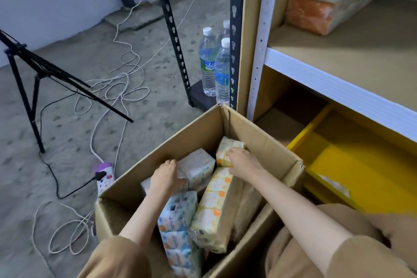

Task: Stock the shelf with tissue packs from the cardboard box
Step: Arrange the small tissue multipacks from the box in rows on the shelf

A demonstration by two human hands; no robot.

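An open cardboard box [198, 133] stands on the floor and holds several tissue packs. Inside it, my left hand [167, 175] grips a whitish pack [198, 168] at its left side. My right hand [242, 160] curls over a yellow-orange pack [225, 148] at the box's far corner. A long yellow pack [214, 207] and a blue-patterned pack [178, 216] lean nearer to me. The shelf [338, 52] rises to the right, with wrapped packs [313, 0] stacked at its back.
A yellow bin [352, 165] sits on the lowest shelf level. Three water bottles [222, 70] stand by a black slotted rack post [171, 29]. White cable loops, a power strip [103, 176] and a black tripod [29, 79] lie on the concrete floor to the left.
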